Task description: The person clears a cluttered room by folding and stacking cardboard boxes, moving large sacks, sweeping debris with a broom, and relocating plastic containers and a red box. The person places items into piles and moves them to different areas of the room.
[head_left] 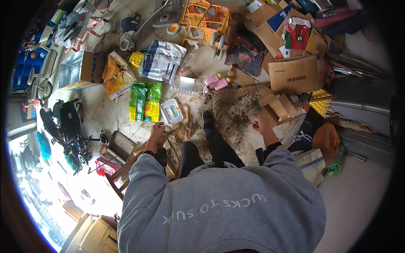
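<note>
My left hand [157, 132] is raised in front of my left knee, its fingers curled. Just beyond it lies a clear plastic container with a lid and a blue-edged handle [171, 112]. Across from it, my right hand [263, 126] is closed, fingers bent in, beside a small open cardboard box [277, 106]. Whether either hand holds anything small cannot be made out. Between them, past my shoe, a straw broom head [226, 101] rests on a heap of dirt and debris [239, 116]. A crumpled tan plastic bag [182, 130] lies near my left foot.
Green-yellow packets [145, 102], a clear plastic bottle [185, 85] and two pink bottles [216, 81] lie ahead. Flattened cartons [294, 75] pile up at right. An orange toy cart [205, 22] stands at the far side, a black stroller [66, 126] at left, a wooden chair [126, 173] beside me.
</note>
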A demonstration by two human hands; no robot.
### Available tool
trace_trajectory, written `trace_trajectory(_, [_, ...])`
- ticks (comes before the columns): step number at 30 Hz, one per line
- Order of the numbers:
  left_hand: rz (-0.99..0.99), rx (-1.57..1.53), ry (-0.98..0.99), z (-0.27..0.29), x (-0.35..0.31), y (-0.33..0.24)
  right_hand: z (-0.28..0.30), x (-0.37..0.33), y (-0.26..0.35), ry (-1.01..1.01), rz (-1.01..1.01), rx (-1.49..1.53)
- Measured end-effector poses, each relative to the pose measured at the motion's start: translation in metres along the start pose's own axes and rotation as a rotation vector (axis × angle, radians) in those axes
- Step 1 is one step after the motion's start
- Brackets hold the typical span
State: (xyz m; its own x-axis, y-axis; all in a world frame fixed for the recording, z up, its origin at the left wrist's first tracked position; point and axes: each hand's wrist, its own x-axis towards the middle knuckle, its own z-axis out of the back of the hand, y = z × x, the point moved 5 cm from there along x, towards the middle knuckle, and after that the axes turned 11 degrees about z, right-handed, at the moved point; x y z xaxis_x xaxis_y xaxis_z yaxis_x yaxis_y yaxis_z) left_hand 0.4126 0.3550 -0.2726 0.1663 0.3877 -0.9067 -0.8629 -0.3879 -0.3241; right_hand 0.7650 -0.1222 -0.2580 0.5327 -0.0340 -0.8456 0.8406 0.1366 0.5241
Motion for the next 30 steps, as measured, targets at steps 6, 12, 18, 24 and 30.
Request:
trace_trajectory(6, [-0.468, 0.412, 0.073, -0.063, -0.017, -0.129, -0.002, 0.005, 0.037, -0.015, 0.019, 0.011])
trace_trajectory(12, [-0.626, 0.563, -0.067, -0.044, 0.004, -0.172, -0.026, 0.01, 0.047, -0.036, 0.068, -0.012])
trace_trajectory(18, [-0.285, 0.353, 0.058, 0.01, 0.049, -0.147, -0.049, 0.026, 0.07, -0.06, 0.1, 0.005])
trace_trajectory(24, [-0.006, 0.494, 0.123, 0.057, 0.111, -0.139, -0.12, 0.01, 0.084, -0.013, 0.159, -0.056])
trace_trajectory(30, [-0.298, 0.69, 0.059, 0.021, 0.165, -0.215, -0.143, 0.01, 0.058, -0.035, 0.063, -0.276])
